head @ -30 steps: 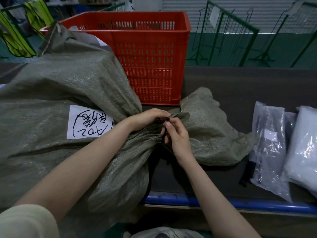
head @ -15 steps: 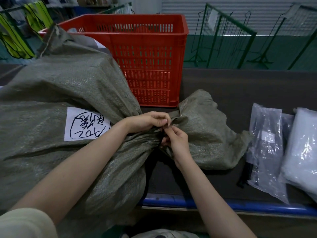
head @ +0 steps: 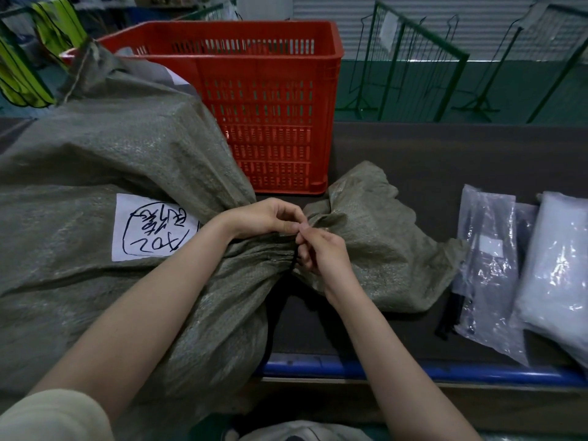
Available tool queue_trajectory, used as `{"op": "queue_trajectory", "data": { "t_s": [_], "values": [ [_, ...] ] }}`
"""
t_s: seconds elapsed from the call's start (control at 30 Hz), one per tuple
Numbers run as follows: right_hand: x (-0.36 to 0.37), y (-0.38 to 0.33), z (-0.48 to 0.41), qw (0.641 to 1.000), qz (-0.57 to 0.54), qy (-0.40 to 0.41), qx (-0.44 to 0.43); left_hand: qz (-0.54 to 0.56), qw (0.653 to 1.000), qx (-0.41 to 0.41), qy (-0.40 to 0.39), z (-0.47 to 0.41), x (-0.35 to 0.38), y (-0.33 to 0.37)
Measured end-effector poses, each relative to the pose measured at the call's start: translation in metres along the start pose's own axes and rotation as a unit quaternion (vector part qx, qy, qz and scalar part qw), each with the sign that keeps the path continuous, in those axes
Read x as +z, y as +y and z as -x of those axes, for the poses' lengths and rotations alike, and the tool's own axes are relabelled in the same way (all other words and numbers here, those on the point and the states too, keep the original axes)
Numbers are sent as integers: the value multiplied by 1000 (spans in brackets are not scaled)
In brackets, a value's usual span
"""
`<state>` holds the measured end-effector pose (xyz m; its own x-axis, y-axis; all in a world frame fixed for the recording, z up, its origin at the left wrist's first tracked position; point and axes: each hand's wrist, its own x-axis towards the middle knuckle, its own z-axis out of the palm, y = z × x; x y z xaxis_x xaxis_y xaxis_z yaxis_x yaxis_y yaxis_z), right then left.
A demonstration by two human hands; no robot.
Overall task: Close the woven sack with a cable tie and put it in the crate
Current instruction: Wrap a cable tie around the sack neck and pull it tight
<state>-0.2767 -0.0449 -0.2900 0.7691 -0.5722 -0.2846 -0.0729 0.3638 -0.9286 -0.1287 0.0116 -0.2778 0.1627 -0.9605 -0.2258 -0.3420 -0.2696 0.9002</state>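
Observation:
A big grey-green woven sack (head: 121, 160) lies on its side over the left of the dark table, a white handwritten label (head: 149, 227) on it. Its neck is gathered at the middle, and the loose mouth (head: 375, 237) fans out to the right. A thin black cable tie (head: 293, 261) loops around the neck. My left hand (head: 267, 218) pinches at the top of the neck. My right hand (head: 321, 254) meets it fingertip to fingertip and grips the tie. The red slotted crate (head: 273, 100) stands just behind the sack.
Clear plastic bags (head: 490, 265) and a white bag (head: 560, 265) lie at the right of the table (head: 429, 160). A blue rail (head: 413, 372) runs along the near edge. Green wire racks (head: 410, 58) stand behind, and yellow vests (head: 25, 68) hang at the far left.
Both hands stayed at the sack's neck. The fingertips have drawn together on top of the gather, and the neck looks more tightly cinched.

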Motion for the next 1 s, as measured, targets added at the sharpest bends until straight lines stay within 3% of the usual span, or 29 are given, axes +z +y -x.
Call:
{"op": "queue_trajectory", "data": {
  "t_s": [0.33, 0.5, 1.0],
  "values": [
    [9, -8, 11, 997, -33, 14, 64, -182, 983, 14, 15, 2, -13, 6],
    [12, -13, 18, 997, -44, 24, 67, -221, 975, -3, 27, 0, -15, 0],
    [4, -29, 54, 994, -33, -103, 20, -258, 964, -29, 56, -2, -19, -3]
  ]
}}
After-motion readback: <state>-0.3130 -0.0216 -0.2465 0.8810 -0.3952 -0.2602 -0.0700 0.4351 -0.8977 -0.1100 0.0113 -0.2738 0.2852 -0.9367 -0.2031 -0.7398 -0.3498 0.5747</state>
